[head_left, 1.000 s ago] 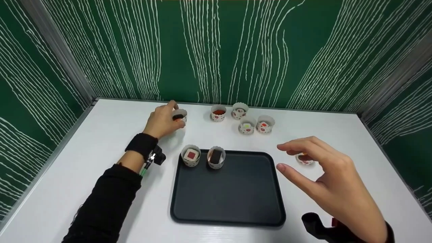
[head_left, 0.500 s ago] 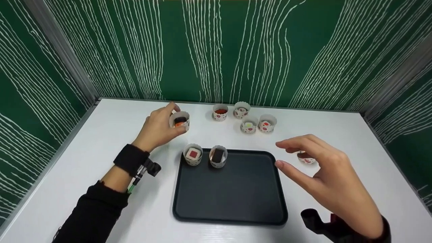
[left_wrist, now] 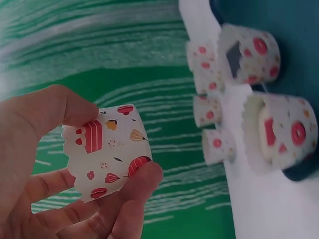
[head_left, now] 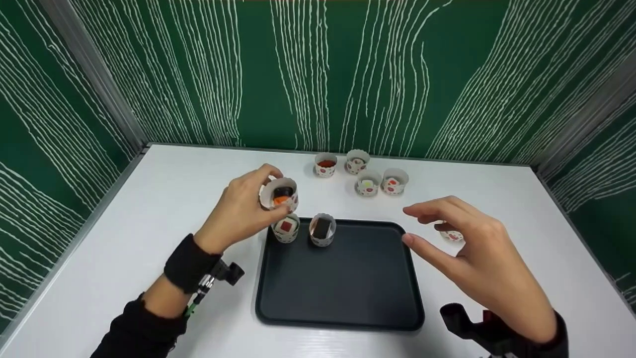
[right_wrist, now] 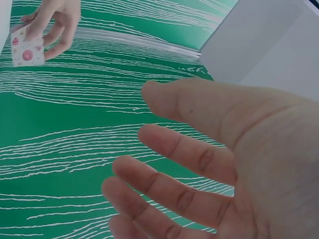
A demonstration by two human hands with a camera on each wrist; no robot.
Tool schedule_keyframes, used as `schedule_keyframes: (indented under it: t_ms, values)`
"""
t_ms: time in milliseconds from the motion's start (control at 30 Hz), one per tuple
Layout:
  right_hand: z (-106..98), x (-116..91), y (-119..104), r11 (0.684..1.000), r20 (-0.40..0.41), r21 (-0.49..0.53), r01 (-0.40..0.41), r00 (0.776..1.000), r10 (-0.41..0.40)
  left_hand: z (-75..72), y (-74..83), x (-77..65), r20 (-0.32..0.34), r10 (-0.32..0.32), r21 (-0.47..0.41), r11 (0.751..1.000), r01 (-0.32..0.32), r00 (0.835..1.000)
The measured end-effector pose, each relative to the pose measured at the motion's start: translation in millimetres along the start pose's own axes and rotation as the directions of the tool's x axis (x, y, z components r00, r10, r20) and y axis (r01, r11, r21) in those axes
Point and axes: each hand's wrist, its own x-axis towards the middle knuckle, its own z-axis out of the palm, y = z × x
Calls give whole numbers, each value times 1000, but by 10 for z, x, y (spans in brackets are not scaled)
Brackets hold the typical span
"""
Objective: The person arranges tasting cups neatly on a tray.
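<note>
My left hand (head_left: 244,206) grips a white paper baking cup (left_wrist: 112,154) printed with cakes and flowers, thumb and fingers on opposite sides. Inside it, the head view shows a black and orange piece (head_left: 282,195) that looks like sushi. The cup hangs above the back left corner of the dark tray (head_left: 343,288). Just below it on the tray stands a cup with a white piece with a red square (head_left: 286,227); to its right is one with a dark block (head_left: 322,228). Right of the tray, my right hand (head_left: 477,253) hovers with fingers relaxed and apart, holding nothing.
Behind the tray, several similar cups stand on the white table (head_left: 213,308), including one with red-orange filling (head_left: 326,165). Another cup (head_left: 452,234) is partly hidden behind my right hand. Green walls with white lines (head_left: 278,74) enclose the table's back and sides.
My left hand has lifted the cup with the black and orange piece off the back left of the table and carried it right and nearer, to the tray's corner. The right hand has barely moved.
</note>
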Motion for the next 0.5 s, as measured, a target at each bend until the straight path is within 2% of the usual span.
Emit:
schedule_keyframes:
  t_ms: [200,500]
  values:
    - [26,15,15,1000,6,12,5,1000,-5,43,230,-145,11,56,-41,998,-56,998]
    - [63,36,25,1000,47,-4,-14,999,15,152,506,-309,20,111,-131,986,-108,994]
